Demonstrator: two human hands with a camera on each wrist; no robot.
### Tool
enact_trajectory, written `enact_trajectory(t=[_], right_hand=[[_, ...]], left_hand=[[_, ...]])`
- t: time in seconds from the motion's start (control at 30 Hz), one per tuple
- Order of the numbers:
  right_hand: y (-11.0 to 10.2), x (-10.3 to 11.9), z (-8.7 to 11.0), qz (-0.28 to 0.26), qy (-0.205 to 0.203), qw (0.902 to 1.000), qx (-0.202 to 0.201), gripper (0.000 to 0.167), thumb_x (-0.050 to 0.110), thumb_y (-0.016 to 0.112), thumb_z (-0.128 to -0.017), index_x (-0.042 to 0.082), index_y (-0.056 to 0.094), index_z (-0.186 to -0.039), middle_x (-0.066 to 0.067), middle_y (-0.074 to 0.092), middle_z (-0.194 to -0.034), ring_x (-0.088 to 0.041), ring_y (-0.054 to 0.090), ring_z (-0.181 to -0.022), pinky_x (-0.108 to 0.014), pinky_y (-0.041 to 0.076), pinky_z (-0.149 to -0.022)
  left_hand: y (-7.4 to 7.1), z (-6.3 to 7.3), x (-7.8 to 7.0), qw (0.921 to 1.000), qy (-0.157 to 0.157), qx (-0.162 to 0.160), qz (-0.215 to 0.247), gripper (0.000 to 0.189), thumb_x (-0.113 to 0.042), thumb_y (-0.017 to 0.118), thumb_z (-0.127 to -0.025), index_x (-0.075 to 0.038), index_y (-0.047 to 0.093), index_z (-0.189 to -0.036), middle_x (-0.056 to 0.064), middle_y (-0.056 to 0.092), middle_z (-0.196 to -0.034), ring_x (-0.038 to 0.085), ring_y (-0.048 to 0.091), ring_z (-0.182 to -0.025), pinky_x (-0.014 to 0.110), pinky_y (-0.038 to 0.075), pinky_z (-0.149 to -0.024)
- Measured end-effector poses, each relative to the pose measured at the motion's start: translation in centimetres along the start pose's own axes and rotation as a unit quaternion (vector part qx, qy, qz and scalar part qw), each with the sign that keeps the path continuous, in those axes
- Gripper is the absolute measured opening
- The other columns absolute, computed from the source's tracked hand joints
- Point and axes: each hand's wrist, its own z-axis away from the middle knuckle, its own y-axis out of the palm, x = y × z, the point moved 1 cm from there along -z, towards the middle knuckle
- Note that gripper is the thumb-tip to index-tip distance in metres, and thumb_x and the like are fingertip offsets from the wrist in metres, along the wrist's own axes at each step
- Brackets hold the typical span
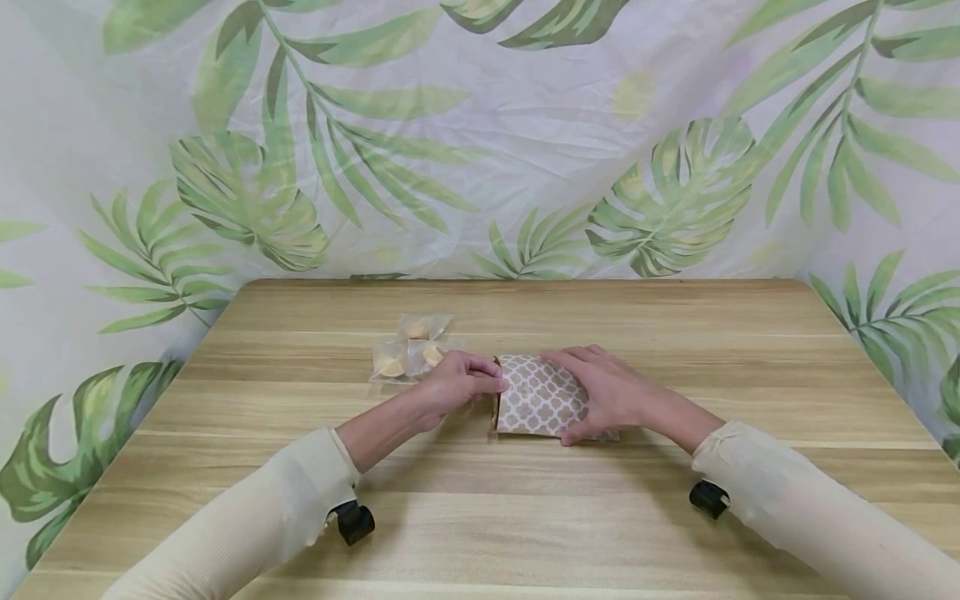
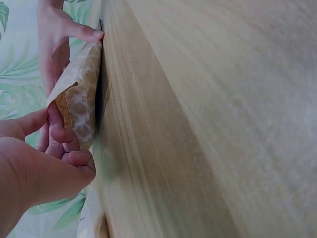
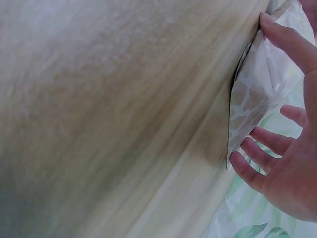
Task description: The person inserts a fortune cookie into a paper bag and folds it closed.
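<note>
A brown paper bag (image 1: pixel 536 400) with a white lattice pattern lies on the table, its mouth facing left. At that mouth my left hand (image 1: pixel 455 385) pinches the rim, and in the left wrist view some of its fingers (image 2: pixel 60 130) reach into the opening. My right hand (image 1: pixel 611 387) spans the bag from above and grips it, thumb on the near edge and fingertips at the far edge. The right wrist view shows the bag's patterned side (image 3: pixel 252 89) bulging between thumb and fingers. What the bag contains is hidden.
Several small clear packets (image 1: pixel 390 364) with pale yellow pieces inside lie in a group behind and left of my left hand. The wooden table (image 1: pixel 495 525) runs back to a leaf-printed cloth (image 1: pixel 480 167). A black wrist device (image 1: pixel 355 522) hangs under the left sleeve.
</note>
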Motion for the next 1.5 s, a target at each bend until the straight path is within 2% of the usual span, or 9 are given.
enact_trajectory(t=[0.2, 0.43, 0.6, 0.8, 0.97, 1.23, 1.5], right_hand=[[-0.1, 0.1, 0.0, 0.002, -0.002, 1.0, -0.002, 0.117, 0.048, 0.097, -0.065, 0.013, 0.038, -0.16, -0.02, 0.05, -0.151, -0.04, 0.047, -0.135, -0.061, 0.042, -0.11], [0.0, 0.0, 0.1, -0.001, -0.002, 1.0, -0.007, 0.118, 0.05, 0.097, -0.064, 0.013, 0.039, -0.16, -0.018, 0.05, -0.152, -0.04, 0.046, -0.135, -0.062, 0.04, -0.111], [0.0, 0.0, 0.1, 0.003, -0.006, 0.9999, -0.013, 0.117, 0.05, 0.097, -0.064, 0.012, 0.04, -0.159, -0.019, 0.051, -0.15, -0.04, 0.047, -0.135, -0.063, 0.036, -0.113], [0.0, 0.0, 0.1, 0.002, -0.004, 0.9998, -0.017, 0.116, 0.047, 0.098, -0.064, 0.012, 0.041, -0.158, -0.02, 0.051, -0.149, -0.041, 0.045, -0.137, -0.064, 0.034, -0.113], [0.0, 0.1, 0.1, 0.003, 0.001, 0.9999, -0.014, 0.117, 0.047, 0.098, -0.063, 0.011, 0.04, -0.159, -0.02, 0.05, -0.15, -0.042, 0.044, -0.138, -0.064, 0.034, -0.114], [0.0, 0.0, 0.0, -0.001, 0.007, 0.9999, -0.009, 0.116, 0.047, 0.098, -0.064, 0.011, 0.04, -0.159, -0.022, 0.051, -0.15, -0.044, 0.045, -0.138, -0.064, 0.037, -0.112], [0.0, 0.1, -0.1, -0.003, 0.004, 0.9999, -0.015, 0.116, 0.05, 0.096, -0.064, 0.01, 0.041, -0.158, -0.021, 0.05, -0.151, -0.043, 0.044, -0.139, -0.066, 0.034, -0.113]], left_hand=[[-0.2, 0.1, -0.1, 0.9997, 0.014, 0.001, -0.02, 0.009, -0.005, 0.074, -0.094, 0.002, 0.073, -0.101, 0.0, 0.072, -0.09, 0.011, 0.059, -0.081, 0.025, 0.047, -0.072], [-0.5, 0.5, -0.2, 0.9953, 0.066, 0.019, -0.069, 0.016, -0.006, 0.073, -0.094, 0.004, 0.073, -0.106, 0.003, 0.07, -0.092, 0.012, 0.06, -0.083, 0.028, 0.05, -0.074], [-0.5, 0.5, -0.1, 0.997, 0.056, 0.018, -0.05, 0.013, -0.005, 0.071, -0.097, 0.005, 0.073, -0.104, 0.003, 0.073, -0.09, 0.013, 0.062, -0.083, 0.026, 0.048, -0.073], [-0.1, 0.0, -0.3, 0.9992, 0.032, -0.019, -0.013, 0.016, -0.004, 0.065, -0.1, 0.009, 0.073, -0.107, 0.003, 0.072, -0.086, 0.012, 0.054, -0.075, 0.024, 0.043, -0.066], [0.1, -0.3, -0.4, 0.9993, 0.017, -0.033, 0.004, 0.014, -0.002, 0.064, -0.101, 0.009, 0.071, -0.104, 0.001, 0.07, -0.082, 0.011, 0.057, -0.076, 0.023, 0.044, -0.068], [0.2, -0.4, 0.1, 0.9989, 0.016, -0.035, 0.027, 0.011, -0.003, 0.063, -0.101, 0.005, 0.071, -0.102, -0.001, 0.069, -0.08, 0.01, 0.061, -0.078, 0.021, 0.042, -0.066], [0.1, -0.4, 0.2, 0.9987, 0.032, -0.032, 0.022, 0.011, -0.003, 0.064, -0.101, 0.005, 0.072, -0.102, 0.002, 0.07, -0.086, 0.011, 0.065, -0.082, 0.025, 0.05, -0.077]])
